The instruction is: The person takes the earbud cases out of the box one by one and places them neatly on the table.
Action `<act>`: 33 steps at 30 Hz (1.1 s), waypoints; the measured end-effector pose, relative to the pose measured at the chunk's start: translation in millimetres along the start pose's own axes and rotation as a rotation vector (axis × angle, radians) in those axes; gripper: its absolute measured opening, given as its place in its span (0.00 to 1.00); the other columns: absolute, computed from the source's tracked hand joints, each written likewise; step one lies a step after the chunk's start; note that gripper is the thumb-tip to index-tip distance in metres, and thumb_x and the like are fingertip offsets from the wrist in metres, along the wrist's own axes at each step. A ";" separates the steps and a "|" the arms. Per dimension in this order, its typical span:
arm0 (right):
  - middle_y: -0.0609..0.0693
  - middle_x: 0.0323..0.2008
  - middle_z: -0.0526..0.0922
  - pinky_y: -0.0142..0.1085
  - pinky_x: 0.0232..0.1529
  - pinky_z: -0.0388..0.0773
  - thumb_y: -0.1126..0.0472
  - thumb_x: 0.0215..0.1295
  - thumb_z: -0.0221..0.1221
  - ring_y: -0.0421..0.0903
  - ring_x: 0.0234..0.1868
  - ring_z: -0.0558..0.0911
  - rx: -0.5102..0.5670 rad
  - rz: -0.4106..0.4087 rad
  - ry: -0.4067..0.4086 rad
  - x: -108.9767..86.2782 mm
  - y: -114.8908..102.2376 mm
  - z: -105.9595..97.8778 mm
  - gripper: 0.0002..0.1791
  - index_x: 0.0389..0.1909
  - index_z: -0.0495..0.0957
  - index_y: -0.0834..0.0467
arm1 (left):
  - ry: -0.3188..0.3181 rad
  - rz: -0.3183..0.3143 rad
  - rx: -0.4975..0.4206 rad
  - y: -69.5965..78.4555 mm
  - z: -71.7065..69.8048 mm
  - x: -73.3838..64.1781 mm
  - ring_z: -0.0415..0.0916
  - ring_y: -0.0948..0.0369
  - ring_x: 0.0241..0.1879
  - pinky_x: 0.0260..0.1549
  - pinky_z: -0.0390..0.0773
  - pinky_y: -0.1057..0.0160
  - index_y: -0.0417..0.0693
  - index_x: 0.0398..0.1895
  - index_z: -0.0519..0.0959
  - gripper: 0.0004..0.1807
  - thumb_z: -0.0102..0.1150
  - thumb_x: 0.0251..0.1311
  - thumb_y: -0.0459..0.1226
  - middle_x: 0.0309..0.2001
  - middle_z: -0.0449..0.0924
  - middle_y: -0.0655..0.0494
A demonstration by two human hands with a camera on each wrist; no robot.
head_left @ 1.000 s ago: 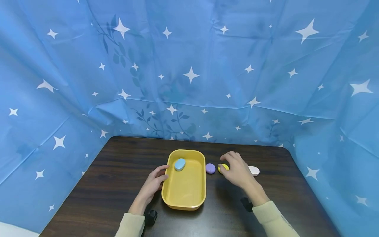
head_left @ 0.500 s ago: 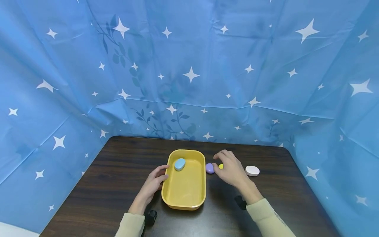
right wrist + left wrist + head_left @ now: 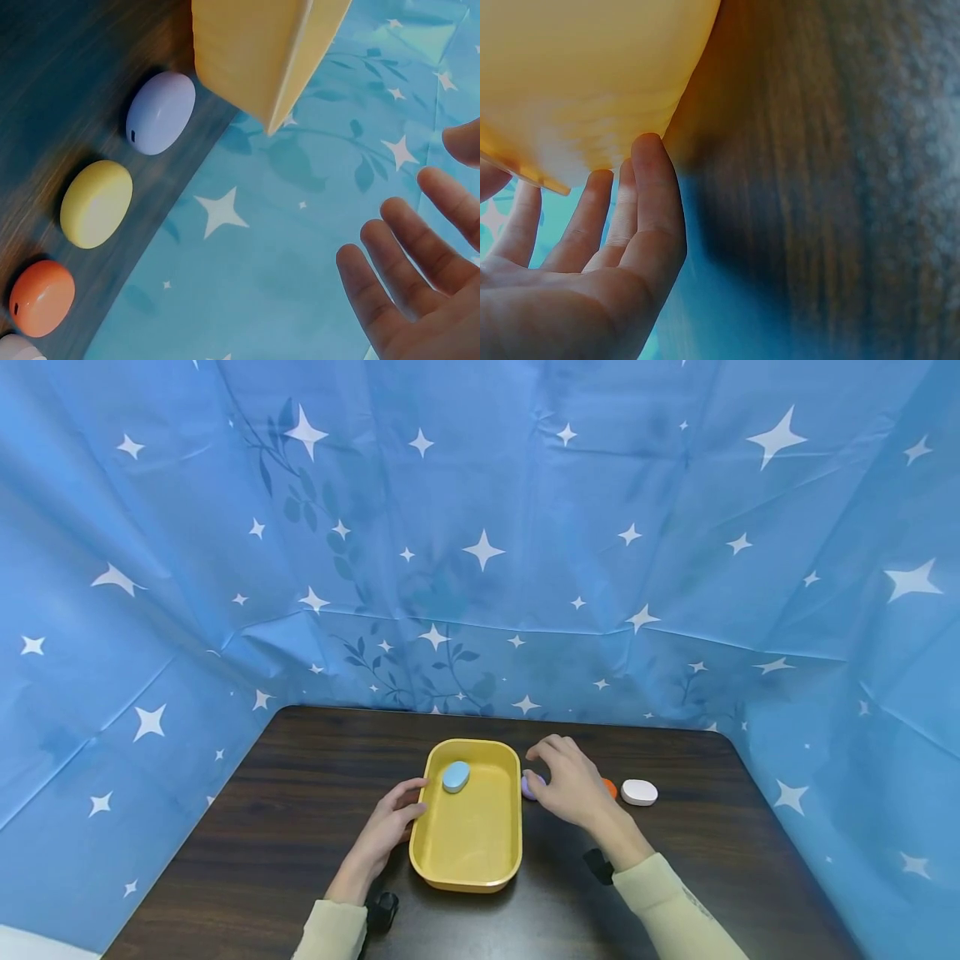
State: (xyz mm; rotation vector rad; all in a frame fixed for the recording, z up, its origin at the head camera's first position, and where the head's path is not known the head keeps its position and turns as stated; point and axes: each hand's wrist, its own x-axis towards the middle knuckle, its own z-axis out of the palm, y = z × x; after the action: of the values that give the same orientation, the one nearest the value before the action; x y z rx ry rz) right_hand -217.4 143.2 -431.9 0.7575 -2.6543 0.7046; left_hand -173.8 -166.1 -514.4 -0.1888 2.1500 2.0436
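My left hand (image 3: 386, 827) holds the left side of a yellow tray (image 3: 465, 887), its thumb at the rim and its fingertips against the outer wall in the left wrist view. Inside the tray, towards the far end, lies a light blue oval piece (image 3: 455, 777). My right hand (image 3: 570, 781) hovers with loosely bent, spread fingers over a smooth purple oval piece (image 3: 161, 112), just right of the tray. It holds nothing in the right wrist view. A yellow oval piece (image 3: 97, 204) and an orange one (image 3: 43, 298), both partly or wholly behind the hand in the head view, follow in a row.
A white oval piece (image 3: 639, 792) ends the row on the right. Everything stands on a dark wooden table (image 3: 300, 793). A blue curtain with white stars (image 3: 480, 485) hangs behind and at both sides.
My right hand has moved left along the row, from over the yellow piece to the purple one, uncovering the white piece and part of the orange one. The left hand and tray stay put.
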 end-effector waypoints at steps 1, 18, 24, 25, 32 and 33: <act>0.46 0.45 0.79 0.46 0.45 0.78 0.57 0.63 0.65 0.47 0.47 0.74 0.000 -0.004 -0.003 0.6 -0.5 0.7 0.11 0.44 0.83 0.55 | 0.001 -0.002 0.001 -0.2 0.0 0.0 0.78 0.48 0.55 0.50 0.81 0.48 0.48 0.70 0.71 0.23 0.54 0.73 0.35 0.63 0.73 0.41; 0.49 0.45 0.81 0.44 0.47 0.79 0.58 0.63 0.65 0.48 0.46 0.76 -0.034 -0.136 -0.057 13.9 -21.1 8.2 0.10 0.43 0.84 0.57 | 0.003 0.001 0.006 -1.3 -0.6 1.4 0.78 0.49 0.54 0.48 0.81 0.49 0.47 0.70 0.71 0.23 0.53 0.73 0.35 0.63 0.73 0.41; 0.48 0.44 0.80 0.41 0.42 0.78 0.59 0.63 0.65 0.46 0.42 0.74 -0.048 -0.167 -0.052 19.3 -23.1 10.7 0.09 0.43 0.84 0.57 | 0.004 0.001 0.007 -0.8 -1.1 1.7 0.78 0.49 0.54 0.49 0.81 0.49 0.48 0.70 0.71 0.23 0.53 0.73 0.35 0.63 0.73 0.41; 0.48 0.44 0.80 0.41 0.42 0.77 0.59 0.63 0.65 0.46 0.42 0.74 -0.051 -0.169 -0.052 20.4 -23.1 11.3 0.10 0.43 0.84 0.56 | 0.004 0.000 0.007 -0.8 -1.1 1.8 0.78 0.49 0.55 0.49 0.81 0.49 0.48 0.70 0.71 0.23 0.53 0.73 0.35 0.64 0.73 0.41; 0.48 0.46 0.80 0.42 0.43 0.78 0.58 0.64 0.64 0.47 0.44 0.75 -0.049 -0.175 -0.077 27.5 -26.5 15.7 0.11 0.45 0.84 0.57 | 0.001 0.004 0.007 -2.0 -0.6 1.5 0.78 0.48 0.55 0.50 0.81 0.48 0.47 0.71 0.70 0.23 0.53 0.73 0.35 0.64 0.72 0.40; 0.48 0.46 0.80 0.42 0.44 0.78 0.58 0.64 0.64 0.47 0.44 0.75 -0.047 -0.175 -0.078 28.6 -27.8 16.1 0.11 0.45 0.84 0.57 | 0.002 0.005 0.007 -2.2 -0.5 1.4 0.78 0.48 0.55 0.50 0.81 0.48 0.47 0.71 0.70 0.23 0.53 0.74 0.35 0.64 0.72 0.40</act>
State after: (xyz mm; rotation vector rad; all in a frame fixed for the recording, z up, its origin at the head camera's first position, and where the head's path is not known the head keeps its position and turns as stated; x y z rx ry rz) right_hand -227.6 102.3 -423.6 1.0082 -2.6211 0.5753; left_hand -174.7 -166.7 -516.8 -0.1852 2.1609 2.0386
